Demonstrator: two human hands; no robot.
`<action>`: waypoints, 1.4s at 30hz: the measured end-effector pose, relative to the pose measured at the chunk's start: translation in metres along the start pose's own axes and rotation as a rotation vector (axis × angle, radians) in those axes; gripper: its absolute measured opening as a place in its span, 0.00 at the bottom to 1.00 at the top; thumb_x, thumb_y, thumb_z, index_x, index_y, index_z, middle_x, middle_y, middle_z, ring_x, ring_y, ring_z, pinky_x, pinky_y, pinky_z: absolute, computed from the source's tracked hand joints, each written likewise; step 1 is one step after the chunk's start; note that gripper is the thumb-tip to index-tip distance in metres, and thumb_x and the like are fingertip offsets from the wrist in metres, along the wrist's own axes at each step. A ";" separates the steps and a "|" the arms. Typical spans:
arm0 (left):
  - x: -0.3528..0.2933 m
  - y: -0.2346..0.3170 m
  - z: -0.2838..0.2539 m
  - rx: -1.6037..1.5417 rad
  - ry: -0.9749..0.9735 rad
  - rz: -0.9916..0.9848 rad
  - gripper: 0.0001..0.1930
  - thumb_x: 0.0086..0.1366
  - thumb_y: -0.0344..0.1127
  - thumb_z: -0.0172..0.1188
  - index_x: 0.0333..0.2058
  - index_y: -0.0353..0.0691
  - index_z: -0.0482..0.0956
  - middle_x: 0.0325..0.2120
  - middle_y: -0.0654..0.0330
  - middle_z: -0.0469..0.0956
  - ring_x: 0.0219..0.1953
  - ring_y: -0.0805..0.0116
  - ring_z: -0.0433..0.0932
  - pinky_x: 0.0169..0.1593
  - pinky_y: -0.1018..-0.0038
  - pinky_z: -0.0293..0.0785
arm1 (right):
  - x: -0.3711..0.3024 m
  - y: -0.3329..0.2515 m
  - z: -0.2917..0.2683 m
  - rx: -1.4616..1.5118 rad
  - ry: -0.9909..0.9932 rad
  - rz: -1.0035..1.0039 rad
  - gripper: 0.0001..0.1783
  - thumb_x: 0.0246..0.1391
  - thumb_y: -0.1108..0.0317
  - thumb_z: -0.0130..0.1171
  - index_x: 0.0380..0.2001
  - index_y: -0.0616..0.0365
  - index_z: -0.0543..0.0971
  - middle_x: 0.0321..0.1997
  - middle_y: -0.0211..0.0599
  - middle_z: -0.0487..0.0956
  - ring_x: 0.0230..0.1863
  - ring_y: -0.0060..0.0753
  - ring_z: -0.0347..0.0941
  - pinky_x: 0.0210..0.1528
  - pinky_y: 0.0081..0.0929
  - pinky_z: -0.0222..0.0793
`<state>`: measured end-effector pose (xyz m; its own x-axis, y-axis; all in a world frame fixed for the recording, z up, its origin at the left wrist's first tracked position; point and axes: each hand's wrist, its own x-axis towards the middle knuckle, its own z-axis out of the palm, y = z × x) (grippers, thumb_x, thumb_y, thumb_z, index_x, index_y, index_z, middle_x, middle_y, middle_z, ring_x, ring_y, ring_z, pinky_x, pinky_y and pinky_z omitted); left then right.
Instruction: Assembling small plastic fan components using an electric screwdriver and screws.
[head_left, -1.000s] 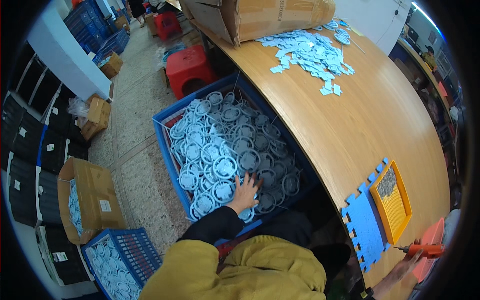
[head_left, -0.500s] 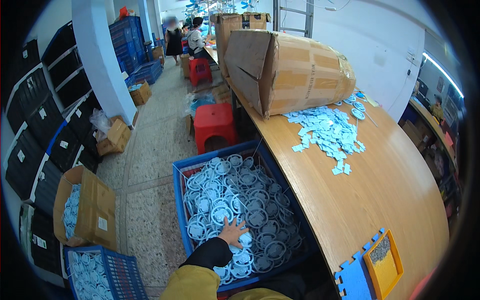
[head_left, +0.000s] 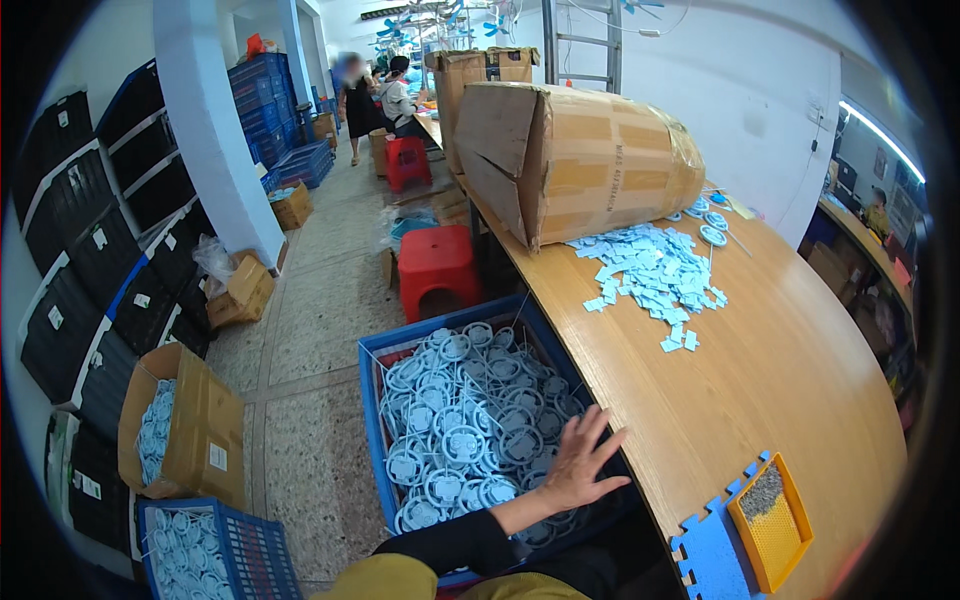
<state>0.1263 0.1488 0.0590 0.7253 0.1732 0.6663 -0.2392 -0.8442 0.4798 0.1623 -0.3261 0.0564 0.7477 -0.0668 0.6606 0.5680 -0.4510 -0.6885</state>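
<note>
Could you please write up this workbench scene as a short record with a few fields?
left hand: open hand, fingers spread, over pale blue round parts
right hand: not in view
container: blue crate on the floor beside the wooden table
on table: tipped cardboard box, pile of small blue pieces, orange tray on a blue foam mat
nearby: red stool, open carton of blue parts

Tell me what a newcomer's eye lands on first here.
The blue crate on the floor, heaped with pale blue ring-shaped parts, with the left hand spread over its near corner. Behind it, a big cardboard box lies tipped on the wooden table beside scattered small blue pieces.
</note>
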 end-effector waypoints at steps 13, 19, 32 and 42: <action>0.089 -0.009 0.113 -0.009 -0.237 -0.235 0.31 0.61 0.43 0.54 0.60 0.37 0.59 0.60 0.39 0.56 0.63 0.41 0.54 0.63 0.57 0.56 | -0.040 -0.023 -0.108 -0.414 0.118 0.587 0.29 0.60 0.58 0.53 0.58 0.66 0.66 0.62 0.50 0.67 0.60 0.44 0.65 0.62 0.33 0.60; 0.079 0.029 0.121 0.297 -0.357 -0.090 0.27 0.62 0.44 0.52 0.58 0.40 0.64 0.58 0.46 0.61 0.64 0.48 0.55 0.64 0.55 0.49 | -0.023 -0.005 -0.124 -0.521 -0.340 0.470 0.24 0.57 0.62 0.56 0.51 0.69 0.73 0.53 0.56 0.74 0.55 0.47 0.71 0.58 0.35 0.64; 0.092 0.041 0.110 0.415 -0.509 -0.189 0.26 0.62 0.48 0.51 0.56 0.43 0.66 0.59 0.50 0.59 0.64 0.51 0.52 0.65 0.57 0.47 | 0.019 -0.026 -0.118 -0.667 -0.725 0.140 0.36 0.51 0.48 0.60 0.55 0.63 0.69 0.60 0.60 0.65 0.62 0.62 0.58 0.61 0.54 0.56; 0.108 0.055 0.110 0.418 -0.554 -0.263 0.27 0.63 0.48 0.49 0.58 0.44 0.64 0.61 0.52 0.57 0.66 0.55 0.49 0.67 0.60 0.43 | 0.024 -0.023 -0.113 -0.709 -0.744 0.126 0.37 0.54 0.43 0.52 0.55 0.66 0.68 0.60 0.59 0.65 0.63 0.62 0.55 0.63 0.57 0.50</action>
<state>0.2626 0.0659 0.0949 0.9706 0.2083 0.1207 0.1729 -0.9519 0.2528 0.1279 -0.4178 0.1221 0.9480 0.3084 0.0780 0.3181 -0.9154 -0.2465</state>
